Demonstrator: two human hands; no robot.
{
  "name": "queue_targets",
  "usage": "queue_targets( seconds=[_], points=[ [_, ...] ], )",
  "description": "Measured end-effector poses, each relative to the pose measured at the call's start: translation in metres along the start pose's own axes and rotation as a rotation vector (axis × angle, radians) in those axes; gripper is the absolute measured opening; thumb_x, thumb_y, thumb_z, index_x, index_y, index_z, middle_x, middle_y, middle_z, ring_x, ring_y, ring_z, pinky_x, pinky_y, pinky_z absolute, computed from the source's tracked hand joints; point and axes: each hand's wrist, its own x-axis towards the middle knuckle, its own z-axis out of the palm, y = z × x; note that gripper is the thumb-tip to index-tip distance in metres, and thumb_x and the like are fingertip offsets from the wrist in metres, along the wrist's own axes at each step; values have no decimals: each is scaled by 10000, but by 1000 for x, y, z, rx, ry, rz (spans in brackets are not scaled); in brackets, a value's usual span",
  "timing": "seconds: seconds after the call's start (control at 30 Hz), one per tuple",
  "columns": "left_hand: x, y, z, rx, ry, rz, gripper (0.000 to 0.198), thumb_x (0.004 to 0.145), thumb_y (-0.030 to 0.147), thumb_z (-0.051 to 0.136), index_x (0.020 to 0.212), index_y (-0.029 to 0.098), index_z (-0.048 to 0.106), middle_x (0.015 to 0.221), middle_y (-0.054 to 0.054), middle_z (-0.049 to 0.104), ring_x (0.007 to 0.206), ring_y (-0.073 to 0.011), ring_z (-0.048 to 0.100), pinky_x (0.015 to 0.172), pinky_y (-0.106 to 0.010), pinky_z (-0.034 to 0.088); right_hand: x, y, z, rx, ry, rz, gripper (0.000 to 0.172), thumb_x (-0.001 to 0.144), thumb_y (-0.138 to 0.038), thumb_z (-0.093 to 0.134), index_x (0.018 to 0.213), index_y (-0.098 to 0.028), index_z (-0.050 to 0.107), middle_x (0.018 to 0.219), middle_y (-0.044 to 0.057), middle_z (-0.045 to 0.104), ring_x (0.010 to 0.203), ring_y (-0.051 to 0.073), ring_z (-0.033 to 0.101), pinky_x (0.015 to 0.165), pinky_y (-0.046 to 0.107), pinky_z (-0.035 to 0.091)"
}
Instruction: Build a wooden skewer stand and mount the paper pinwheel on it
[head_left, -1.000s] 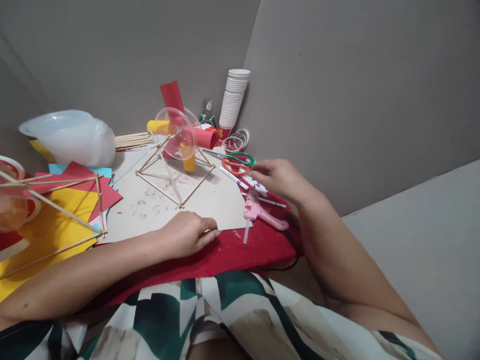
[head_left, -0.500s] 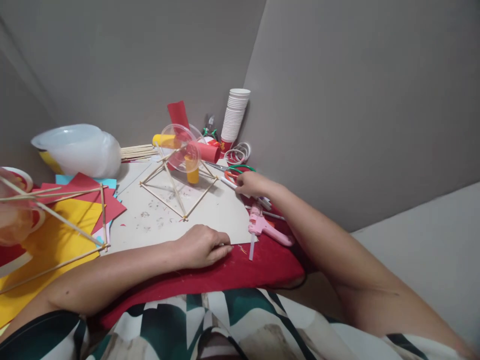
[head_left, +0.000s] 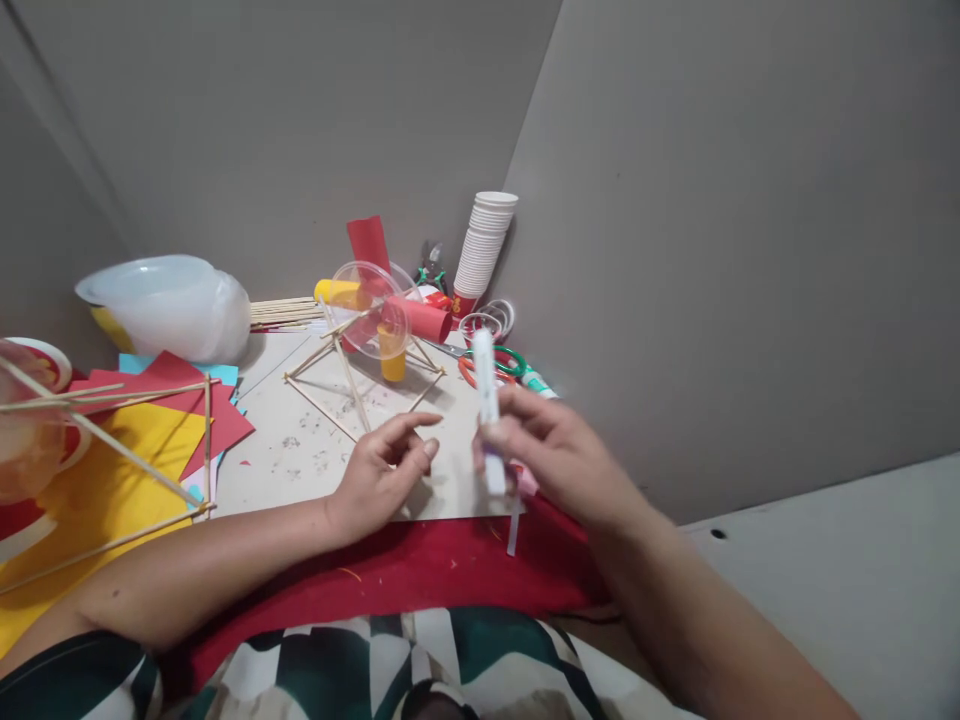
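Note:
My right hand [head_left: 559, 455] grips a white marker pen [head_left: 487, 400], held upright above the right side of the board and slightly blurred. To its left, my left hand [head_left: 386, 475] holds nothing, its fingers apart over the marked white board [head_left: 274, 480]. Just beyond that hand stands a stick frame [head_left: 321, 410] carrying a clear plastic disc [head_left: 349, 335] with red paper tubes [head_left: 421, 318] and yellow paper tubes [head_left: 392, 360]. Behind my right hand, a pink glue gun [head_left: 527, 482] is mostly hidden, its clear glue stick [head_left: 514, 530] pointing towards me.
Scissors [head_left: 510, 362] and tape rolls [head_left: 499, 318] lie near a leaning stack of paper cups [head_left: 484, 245]. Pliers [head_left: 430, 268] rest by the wall. Left are a plastic bag of bowls [head_left: 176, 310], bamboo sticks [head_left: 285, 313], coloured paper [head_left: 127, 490] and another stick frame [head_left: 135, 455].
My right hand has lifted the white marker pen from beside the scissors and brought it towards me. My left hand has risen slightly and its fingers have opened. The view has shifted a little.

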Motion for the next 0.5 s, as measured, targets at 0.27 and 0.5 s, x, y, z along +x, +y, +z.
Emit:
queue_targets(
  seconds=[0.27, 0.5],
  points=[
    [10, 30, -5, -426, -5, -267, 320, 772, 321, 777, 1066, 202, 730, 865, -24, 717, 521, -66, 515, 504, -228, 409, -16, 36, 43, 298, -219, 97, 365, 941, -548, 604, 1003, -192, 656, 670, -18, 616, 476, 72, 452, 476, 211, 341],
    [22, 37, -15, -546, -75, -331, 321, 767, 382, 819, 1000, 175, 740, 808, -46, 748, 510, -66, 544, 494, -206, 430, -9, 40, 48, 430, -122, 91, 325, 933, -509, 628, 924, -188, 678, 609, -39, 563, 448, 67, 419, 458, 210, 317]
  ],
)
